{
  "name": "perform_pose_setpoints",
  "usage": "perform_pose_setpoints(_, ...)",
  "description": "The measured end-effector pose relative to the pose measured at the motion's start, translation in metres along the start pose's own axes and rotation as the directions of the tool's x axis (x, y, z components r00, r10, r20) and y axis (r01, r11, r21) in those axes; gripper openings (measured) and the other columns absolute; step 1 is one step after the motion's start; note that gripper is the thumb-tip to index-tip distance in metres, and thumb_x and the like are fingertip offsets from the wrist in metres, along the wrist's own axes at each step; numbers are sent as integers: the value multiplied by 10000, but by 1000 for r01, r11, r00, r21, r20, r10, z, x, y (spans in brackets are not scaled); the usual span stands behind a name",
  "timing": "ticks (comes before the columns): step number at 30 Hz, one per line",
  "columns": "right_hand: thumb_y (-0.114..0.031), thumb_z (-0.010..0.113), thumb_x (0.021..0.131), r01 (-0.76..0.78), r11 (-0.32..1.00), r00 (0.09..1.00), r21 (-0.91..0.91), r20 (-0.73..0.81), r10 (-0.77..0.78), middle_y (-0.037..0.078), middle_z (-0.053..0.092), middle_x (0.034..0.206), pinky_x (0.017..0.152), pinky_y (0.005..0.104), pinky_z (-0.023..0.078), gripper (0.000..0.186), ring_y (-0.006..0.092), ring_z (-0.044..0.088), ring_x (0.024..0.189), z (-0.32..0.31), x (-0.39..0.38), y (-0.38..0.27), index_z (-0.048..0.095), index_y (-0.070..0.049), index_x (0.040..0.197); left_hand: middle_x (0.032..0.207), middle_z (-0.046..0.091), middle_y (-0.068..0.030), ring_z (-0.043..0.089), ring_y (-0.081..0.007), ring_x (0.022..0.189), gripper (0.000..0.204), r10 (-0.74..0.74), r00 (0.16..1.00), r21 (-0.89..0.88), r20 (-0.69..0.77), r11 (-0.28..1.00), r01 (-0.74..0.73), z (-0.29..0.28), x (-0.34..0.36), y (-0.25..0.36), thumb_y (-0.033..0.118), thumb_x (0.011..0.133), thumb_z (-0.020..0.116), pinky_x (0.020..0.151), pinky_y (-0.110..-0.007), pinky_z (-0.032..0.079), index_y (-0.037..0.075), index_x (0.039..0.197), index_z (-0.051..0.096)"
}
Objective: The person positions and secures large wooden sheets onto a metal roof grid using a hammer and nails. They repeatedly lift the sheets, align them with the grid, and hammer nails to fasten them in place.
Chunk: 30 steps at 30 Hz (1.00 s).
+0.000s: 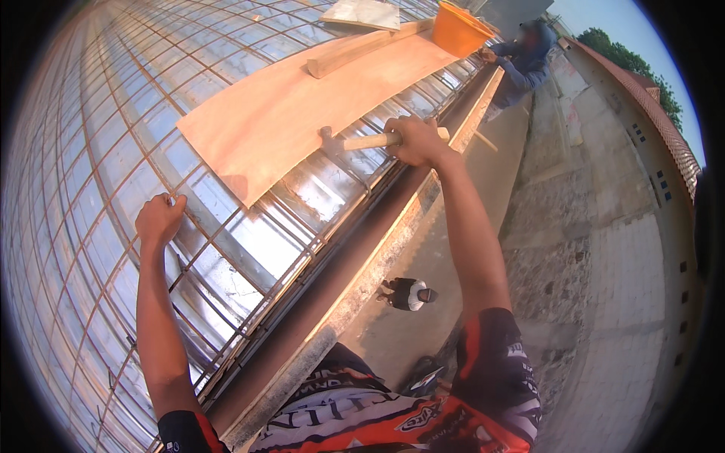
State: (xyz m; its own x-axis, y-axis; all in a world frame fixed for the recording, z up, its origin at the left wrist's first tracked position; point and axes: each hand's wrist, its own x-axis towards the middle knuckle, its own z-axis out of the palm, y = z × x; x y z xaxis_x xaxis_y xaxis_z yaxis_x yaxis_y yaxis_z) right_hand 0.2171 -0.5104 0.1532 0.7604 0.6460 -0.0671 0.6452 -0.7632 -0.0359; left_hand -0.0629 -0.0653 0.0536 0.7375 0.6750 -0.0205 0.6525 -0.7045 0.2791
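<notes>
My right hand [417,142] is wrapped round the wooden handle of a hammer [370,141], its metal head pointing left. The hammer is over the near edge of an orange-tan plywood sheet [257,128] that lies on a rusty rebar grid [113,200]. My left hand [160,219] is closed at the grid, left of the sheet's near corner. Whatever its fingers hold, if anything, is hidden. Shiny corrugated metal decking [260,241] shows beneath the bars.
A timber length [370,49] and an orange bucket [461,30] rest on the sheet. A board edge [377,260] borders a drop; far below stands a person [408,294]. Another person [521,64] is at the far edge. A block wall [627,302] rises at right.
</notes>
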Motion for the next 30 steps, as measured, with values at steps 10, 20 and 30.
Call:
perform_pose_setpoints(10, -283, 692, 822, -69, 994, 998, 87, 1, 69, 93, 619, 1214, 1104, 638, 296, 378, 328, 572, 1203, 35, 2, 2, 634, -172, 1179, 930, 733, -211, 707, -379, 923, 548, 14, 996, -10, 85, 1000, -13, -8, 0, 3, 518, 844, 536, 841, -478, 531, 41, 1025, 735)
perform_pose_setpoints(20, -255, 614, 886, -91, 994, 987, -64, -137, 81, 103, 645, 1169, 1033, 624, 377, 273, 358, 597, 1151, 55, 0, 0, 622, -170, 1145, 1047, 733, -204, 698, -381, 1009, 589, 26, 998, 52, 51, 998, -28, 3, 6, 6, 563, 848, 537, 878, -489, 535, 75, 1116, 730)
perform_pose_setpoints(30, -339, 623, 938, 107, 972, 968, -209, -201, -149, 42, 683, 1163, 1003, 650, 338, 286, 276, 600, 1188, 23, 0, 8, 644, -242, 1206, 1048, 731, -209, 692, -384, 1016, 568, -92, 993, 133, 79, 988, 81, 7, 8, 16, 569, 845, 537, 912, -483, 517, 83, 1050, 747)
